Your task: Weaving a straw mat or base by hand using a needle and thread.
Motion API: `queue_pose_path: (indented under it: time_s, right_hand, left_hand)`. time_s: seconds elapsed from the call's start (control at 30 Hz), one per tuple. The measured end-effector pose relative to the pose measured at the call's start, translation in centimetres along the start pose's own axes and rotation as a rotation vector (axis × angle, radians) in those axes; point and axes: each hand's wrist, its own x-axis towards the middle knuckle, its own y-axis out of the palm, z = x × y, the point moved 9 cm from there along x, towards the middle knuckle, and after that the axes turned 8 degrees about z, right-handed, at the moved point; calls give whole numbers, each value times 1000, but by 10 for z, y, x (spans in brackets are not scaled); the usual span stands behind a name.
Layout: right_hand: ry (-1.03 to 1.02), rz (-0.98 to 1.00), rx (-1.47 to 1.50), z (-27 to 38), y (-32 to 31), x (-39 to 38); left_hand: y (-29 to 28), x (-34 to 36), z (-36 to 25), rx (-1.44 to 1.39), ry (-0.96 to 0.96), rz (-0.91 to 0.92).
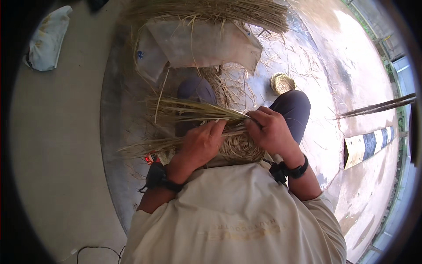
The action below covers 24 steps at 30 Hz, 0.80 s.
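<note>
A coiled, woven straw piece (241, 148) rests in my lap between my two hands. Long green-tan straw strands (189, 109) run from it out to the left, over my knee. My left hand (204, 141) is closed on these strands, its thumb lying along them near the weave. With fingers and thumb pinched together, my right hand (268, 130) grips the strand ends at the upper right edge of the woven piece. Part of the weave is hidden beneath my hands.
A large straw bundle (220, 11) lies ahead over a pale sheet (202, 44). Beyond my right knee sits a small woven straw basket (282, 83). Loose straw litters the floor. At right are a black-and-white striped block (369, 146) and a dark broom-like bundle (378, 107).
</note>
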Motion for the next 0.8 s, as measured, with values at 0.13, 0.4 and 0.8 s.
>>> queue_pose_path:
  time_s: [0.13, 0.4, 0.8]
  right_hand:
    - [-7, 50, 111, -3, -6, 15]
    - [89, 336, 341, -49, 34, 16]
    - [-54, 445, 16, -20, 51, 57]
  left_hand:
    - [-13, -4, 9, -59, 46, -78]
    - [1, 3, 21, -378, -3, 138]
    - [15, 0, 18, -317, 39, 159]
